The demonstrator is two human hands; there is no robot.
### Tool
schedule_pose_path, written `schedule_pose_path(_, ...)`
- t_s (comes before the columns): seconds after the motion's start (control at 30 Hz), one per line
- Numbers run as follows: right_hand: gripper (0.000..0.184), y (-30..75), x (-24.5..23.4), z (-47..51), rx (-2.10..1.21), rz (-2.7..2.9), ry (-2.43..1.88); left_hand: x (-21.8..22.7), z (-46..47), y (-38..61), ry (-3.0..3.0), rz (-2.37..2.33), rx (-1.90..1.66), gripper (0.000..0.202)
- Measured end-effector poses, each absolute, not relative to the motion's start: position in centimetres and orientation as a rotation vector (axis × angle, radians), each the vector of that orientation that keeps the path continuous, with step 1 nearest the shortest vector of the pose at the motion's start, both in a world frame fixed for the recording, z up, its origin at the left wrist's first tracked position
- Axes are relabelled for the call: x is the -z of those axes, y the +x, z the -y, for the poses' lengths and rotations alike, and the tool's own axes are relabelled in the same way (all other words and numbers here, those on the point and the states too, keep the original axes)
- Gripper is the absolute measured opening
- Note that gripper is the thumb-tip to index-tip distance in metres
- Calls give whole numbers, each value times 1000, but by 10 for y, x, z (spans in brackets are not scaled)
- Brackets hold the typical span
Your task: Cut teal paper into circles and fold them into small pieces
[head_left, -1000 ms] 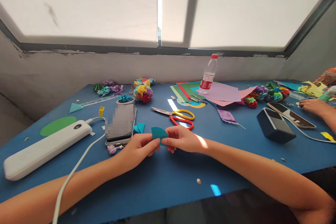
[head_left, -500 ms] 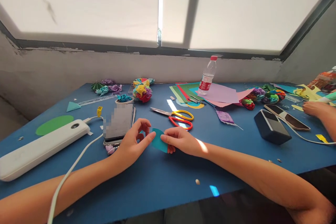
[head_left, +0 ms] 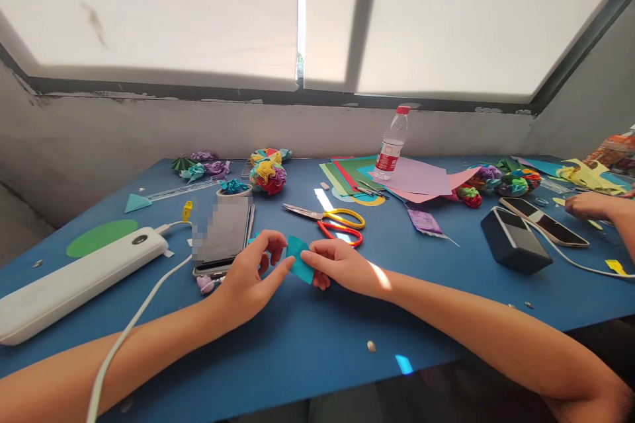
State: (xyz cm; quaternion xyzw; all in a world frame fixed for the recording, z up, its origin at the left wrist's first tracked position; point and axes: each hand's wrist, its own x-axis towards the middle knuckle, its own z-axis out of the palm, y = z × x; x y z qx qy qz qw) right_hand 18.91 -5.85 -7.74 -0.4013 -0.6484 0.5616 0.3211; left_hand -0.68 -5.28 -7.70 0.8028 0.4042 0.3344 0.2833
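A small teal paper piece (head_left: 299,259) is held just above the blue table (head_left: 307,337), between both my hands. My left hand (head_left: 253,274) pinches its left edge with thumb and fingertips. My right hand (head_left: 342,266) pinches its right edge. Another small teal scrap lies partly hidden behind my left fingers. Scissors (head_left: 333,221) with yellow and red handles lie just beyond my right hand. A phone stack (head_left: 223,234) sits next to my left hand.
A white power bank (head_left: 74,277) with cable lies left, near a green paper oval (head_left: 99,238). Paper flower balls (head_left: 268,172), a water bottle (head_left: 391,142) and coloured sheets (head_left: 417,178) stand farther back. A dark box (head_left: 513,241) and another person's hand (head_left: 592,205) are at right.
The paper stood upright between my fingertips a second ago; now it is turned flatter and tilted. My left fingers have opened and shifted their grip on its left edge.
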Motion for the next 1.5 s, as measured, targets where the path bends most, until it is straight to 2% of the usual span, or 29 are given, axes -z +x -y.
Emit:
schedule_pose_path(0.1,42,189,77,59,-1459,1709,-1050,75,52,-6,2165,-1067,-838,15)
schedule_pose_path(0.23,42,189,77,59,-1447,1691,-1051,74,51,-5,2002,-1118,-938,21)
schedule_pose_path(0.4,41,189,77,60,-1447,1723,-1071,70,50,-4,1929,-1037,-757,23)
schedule_pose_path(0.53,27,191,79,60,-1362,1771,-1046,69,52,-5,1833,-1028,-768,26)
schedule_pose_path(0.6,27,196,81,57,-1060,1890,-1037,70,51,-5,1783,-1071,-792,27)
schedule_pose_path(0.7,37,203,83,51,-336,2271,-916,70,50,-5,1780,-1124,-830,29)
schedule_pose_path(0.77,30,206,82,49,96,2473,-759,69,50,-4,1815,-1119,-842,30)
schedule_pose_path(0.83,23,207,80,49,368,2533,-634,69,51,-3,1846,-1087,-837,29)
schedule_pose_path(0.93,22,204,76,52,574,2516,-510,69,51,-2,1828,-1048,-865,19)
schedule_pose_path(1.07,27,204,70,58,616,2509,-472,70,50,-1,1749,-1094,-926,24)
schedule_pose_path(1.27,32,201,62,65,646,2611,-527,68,50,-2,1844,-1019,-840,17)
schedule_pose_path(1.5,22,203,69,65,529,2531,-472,67,53,-4,1921,-987,-831,14)
